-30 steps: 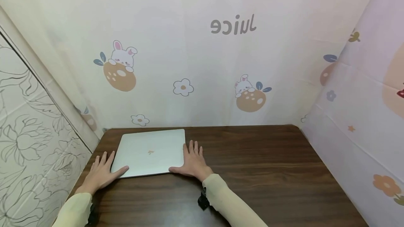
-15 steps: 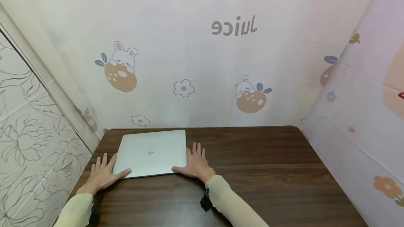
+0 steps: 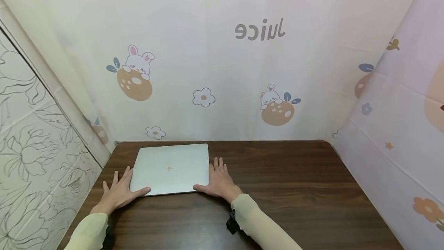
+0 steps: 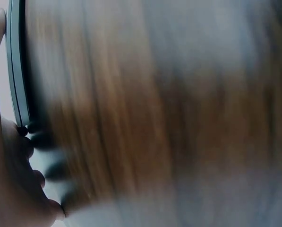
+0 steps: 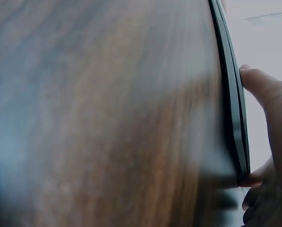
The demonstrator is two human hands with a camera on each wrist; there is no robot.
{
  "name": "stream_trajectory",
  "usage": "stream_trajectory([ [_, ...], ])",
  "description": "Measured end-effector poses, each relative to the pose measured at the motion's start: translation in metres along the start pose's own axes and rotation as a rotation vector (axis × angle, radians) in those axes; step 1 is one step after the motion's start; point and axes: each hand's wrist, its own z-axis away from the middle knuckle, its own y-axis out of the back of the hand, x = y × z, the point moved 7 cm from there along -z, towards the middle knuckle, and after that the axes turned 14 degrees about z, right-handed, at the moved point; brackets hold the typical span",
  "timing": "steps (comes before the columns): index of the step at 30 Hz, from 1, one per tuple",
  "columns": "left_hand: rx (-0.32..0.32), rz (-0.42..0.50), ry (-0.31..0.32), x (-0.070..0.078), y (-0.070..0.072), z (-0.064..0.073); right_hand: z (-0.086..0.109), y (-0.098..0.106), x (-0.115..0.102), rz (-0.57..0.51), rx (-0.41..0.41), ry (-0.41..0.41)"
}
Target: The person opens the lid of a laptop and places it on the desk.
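Observation:
A closed silver laptop [image 3: 171, 171] lies flat on the dark wood table, toward its far left part. At its near left corner, my left hand [image 3: 119, 192] has the fingers spread along the side and the thumb on the front edge. My right hand [image 3: 220, 182] mirrors this at the near right corner, fingers pointing away along the right side. In the left wrist view, the laptop's thin dark edge [image 4: 17, 71] runs beside the thumb and fingers. The right wrist view shows the thumb [image 5: 261, 82] against the opposite stretch of edge.
The wooden table [image 3: 295, 188] extends to the right of the laptop. A white curtain [image 3: 222, 49] with rabbit and fruit prints hangs right behind the table's back edge. Another printed curtain [image 3: 399, 126] borders the right side, and a flower-patterned panel [image 3: 31, 157] borders the left.
The laptop has slid slightly to the right across the table, and both hands have moved right along with it. The head view has shifted a little as well.

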Motion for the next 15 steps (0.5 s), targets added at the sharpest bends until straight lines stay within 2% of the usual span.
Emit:
stream_trajectory([
  [15, -0.008, 0.039, -0.012, 0.018, -0.014, -0.004, 0.009, 0.002, 0.012, 0.006, 0.005, -0.001],
])
